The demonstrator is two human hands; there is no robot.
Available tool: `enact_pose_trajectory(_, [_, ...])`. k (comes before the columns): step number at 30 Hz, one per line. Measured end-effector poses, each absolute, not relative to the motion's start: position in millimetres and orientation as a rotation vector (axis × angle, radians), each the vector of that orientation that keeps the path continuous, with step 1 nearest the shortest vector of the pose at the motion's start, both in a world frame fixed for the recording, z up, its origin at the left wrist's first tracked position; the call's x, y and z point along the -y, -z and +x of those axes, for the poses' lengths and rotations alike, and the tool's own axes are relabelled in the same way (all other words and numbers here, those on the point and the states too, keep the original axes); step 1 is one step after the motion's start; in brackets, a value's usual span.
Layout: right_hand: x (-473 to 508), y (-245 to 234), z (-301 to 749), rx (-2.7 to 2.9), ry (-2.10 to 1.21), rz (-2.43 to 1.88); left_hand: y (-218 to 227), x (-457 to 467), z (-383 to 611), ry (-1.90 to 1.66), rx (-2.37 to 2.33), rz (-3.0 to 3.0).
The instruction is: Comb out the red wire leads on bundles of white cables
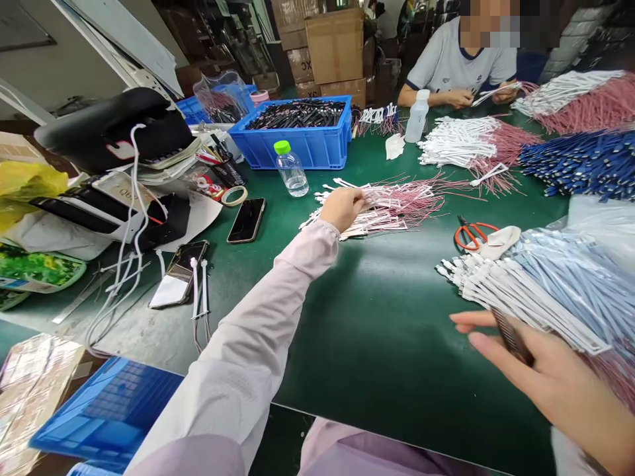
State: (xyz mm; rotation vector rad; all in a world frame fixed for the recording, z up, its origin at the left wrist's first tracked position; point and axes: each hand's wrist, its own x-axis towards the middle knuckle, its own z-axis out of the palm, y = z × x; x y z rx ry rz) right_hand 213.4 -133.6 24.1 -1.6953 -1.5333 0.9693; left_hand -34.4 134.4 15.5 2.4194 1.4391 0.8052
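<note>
My left hand (342,208) reaches forward to a loose pile of white-sleeved cables with thin pink leads (391,211). Its fingers are pinched at the pile's left part, seemingly on one cable; the fingertips are partly hidden. At the lower right, my right hand (546,370) is held above the table, thumb and index finger stretched to the left. A dark ridged tool, perhaps tweezers (513,337), is lodged in this hand, much of it hidden. Beside the hand lies a thick bundle of white-sleeved cables (520,297).
Orange-handled scissors (469,237), pale blue cables (575,284) and dark blue cables (585,162) lie right. A green-capped bottle (292,173) stands before a blue bin (302,153). Phones (247,220) and white cords (136,218) lie left. Another person (459,66) handles cables opposite.
</note>
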Motion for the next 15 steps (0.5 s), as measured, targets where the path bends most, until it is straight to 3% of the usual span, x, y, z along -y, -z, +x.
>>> enact_pose_trajectory(5, [84.9, -12.6, 182.6, 1.212, -1.187, -1.554, -32.7, -70.4, -9.8, -0.885, -0.990, 1.814])
enact_pose_trajectory(15, [74.7, 17.5, 172.0, 1.090, -1.174, -1.407, 20.7, 14.7, 17.4, -0.581, -0.792, 1.320])
